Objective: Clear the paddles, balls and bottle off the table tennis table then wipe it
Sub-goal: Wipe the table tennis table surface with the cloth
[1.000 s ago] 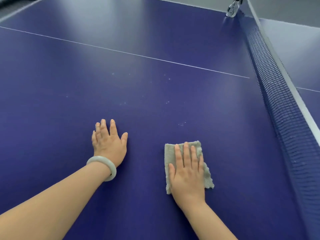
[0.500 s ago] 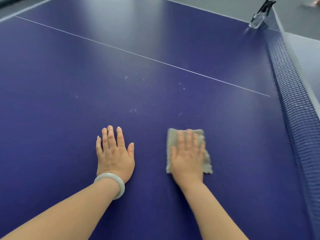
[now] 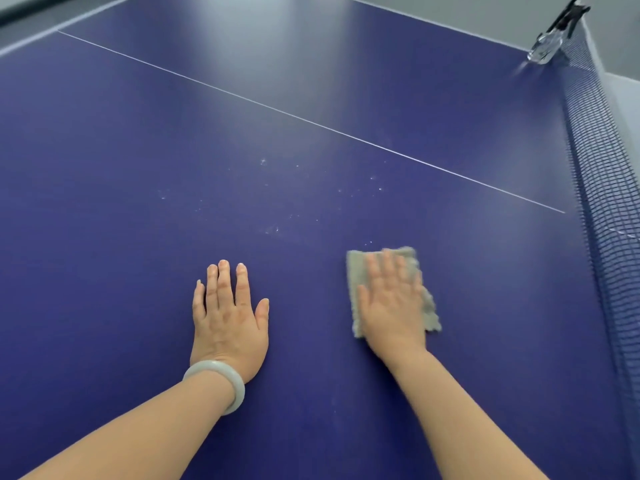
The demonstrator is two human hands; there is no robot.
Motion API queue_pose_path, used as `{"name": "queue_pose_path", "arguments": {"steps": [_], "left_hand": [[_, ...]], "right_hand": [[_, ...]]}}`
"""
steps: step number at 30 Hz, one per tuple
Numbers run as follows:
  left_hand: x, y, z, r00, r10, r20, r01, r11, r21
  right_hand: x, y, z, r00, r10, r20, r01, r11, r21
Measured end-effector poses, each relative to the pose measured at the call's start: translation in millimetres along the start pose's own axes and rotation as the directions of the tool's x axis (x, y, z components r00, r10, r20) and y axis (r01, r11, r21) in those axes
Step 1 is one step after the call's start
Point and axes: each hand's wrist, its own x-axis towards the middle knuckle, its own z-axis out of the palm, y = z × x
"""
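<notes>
Though it is blurred, right hand [image 3: 393, 306] flat on cloth [image 3: 357, 268] — left hand [image 3: 228, 317] flat on table [image 3: 138, 161]

A dark blue mesh net [image 3: 602, 188] is standing upright along the right side, stretching from the far corner toward the near edge of the view. At its far end a shiny metal clamp [image 3: 544, 48] with a black post is gripping the corner of the table [image 3: 138, 133], its outline blurring slightly. Grey floor [image 3: 485, 10] is showing beyond the far edge, with a dark strip [image 3: 27, 12] crossing the top left corner. A pale, glossy bangle [image 3: 225, 379] is sitting low, left of centre. Small white specks [image 3: 265, 162] are lying scattered mid-view.
</notes>
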Motion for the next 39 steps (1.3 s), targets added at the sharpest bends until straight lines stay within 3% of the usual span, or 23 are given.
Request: {"name": "queue_pose_path", "arguments": {"steps": [2, 3, 5, 7, 9, 10, 12, 13, 15, 17, 19, 21, 23, 24, 26, 28, 29, 30, 32, 35, 37, 39], "left_hand": [[0, 0, -1, 1.0, -0.003, -0.002, 0.003, 1.0, -0.01], [0, 0, -1, 1.0, -0.005, -0.004, 0.005, 1.0, -0.01], [0, 0, 0, 1.0, -0.009, -0.006, 0.009, 1.0, 0.005], [1, 0, 1, 1.0, -0.011, -0.003, 0.011, 1.0, 0.016], [1, 0, 2, 1.0, -0.011, -0.001, 0.011, 1.0, 0.024], [1, 0, 2, 1.0, -0.013, -0.005, 0.013, 1.0, 0.025], [0, 0, 1, 1.0, -0.02, -0.012, 0.02, 1.0, 0.023], [0, 0, 0, 1.0, -0.022, -0.013, 0.022, 1.0, 0.017], [1, 0, 0, 1.0, -0.02, -0.015, 0.02, 1.0, 0.002], [1, 0, 0, 1.0, -0.012, -0.019, 0.012, 1.0, -0.003], [1, -1, 2, 1.0, -0.01, -0.025, 0.01, 1.0, 0.007], [0, -2, 3, 1.0, -0.011, -0.028, 0.011, 1.0, 0.012], [0, -2, 3, 1.0, -0.011, -0.025, 0.012, 1.0, 0.009], [0, -2, 3, 1.0, -0.01, -0.023, 0.01, 1.0, 0.009], [-1, -2, 2, 1.0, -0.007, -0.024, 0.007, 1.0, 0.005], [-1, -2, 1, 1.0, -0.007, -0.025, 0.007, 1.0, -0.005], [-1, -2, 1, 1.0, -0.006, -0.028, 0.006, 1.0, -0.009], [-1, -2, 2, 0.999, -0.006, -0.032, 0.005, 1.0, -0.012], [-1, 0, 1, 1.0, -0.004, -0.031, 0.003, 1.0, -0.022], [-2, 0, 1, 1.0, 0.009, -0.016, -0.009, 1.0, -0.015], [-2, -2, 0, 1.0, 0.018, 0.002, -0.018, 1.0, -0.009], [-2, -3, 0, 1.0, 0.025, 0.01, -0.024, 1.0, -0.013]], "right_hand": [[15, 2, -4, 0.966, -0.251, 0.066, 0.249, 0.968, 0.038], [28, 17, -6, 0.966, -0.253, 0.06, 0.252, 0.967, 0.031], [51, 57, -10, 1.0, -0.001, -0.006, 0.001, 1.0, -0.025], [65, 86, -17, 0.926, 0.378, 0.002, -0.378, 0.925, 0.036], [71, 69, -17, 0.862, 0.505, 0.053, -0.508, 0.858, 0.075], [71, 46, -15, 0.888, 0.458, 0.048, -0.46, 0.884, 0.081], [63, -6, -7, 0.988, 0.154, 0.021, -0.155, 0.984, 0.086], [53, -30, -4, 0.999, -0.05, 0.018, 0.049, 0.996, 0.071], [28, -47, -1, 0.934, -0.347, 0.078, 0.344, 0.937, 0.054], [13, -19, -3, 0.954, -0.29, 0.077, 0.283, 0.955, 0.088], [-6, 30, -3, 1.0, -0.019, 0.015, 0.018, 0.996, 0.082], [-30, 60, -7, 0.965, 0.263, -0.011, -0.261, 0.961, 0.087], [-55, 37, -6, 0.925, 0.379, -0.018, -0.376, 0.923, 0.083], [-65, 14, -4, 0.941, 0.338, -0.025, -0.335, 0.939, 0.075], [-79, -34, 2, 0.996, 0.091, 0.009, -0.092, 0.993, 0.072], [-85, -55, 4, 0.984, -0.166, 0.058, 0.161, 0.984, 0.078], [-84, -47, 2, 0.976, -0.203, 0.077, 0.198, 0.978, 0.073], [-83, -31, 1, 0.982, -0.167, 0.092, 0.161, 0.985, 0.067], [-94, 12, -1, 0.996, 0.044, 0.073, -0.047, 0.998, 0.051], [-137, 57, -7, 0.926, 0.377, 0.027, -0.377, 0.924, 0.065], [-172, 38, -6, 0.864, 0.504, 0.002, -0.502, 0.861, 0.075], [-191, -11, -4, 0.848, 0.529, -0.015, -0.525, 0.844, 0.107]]}}
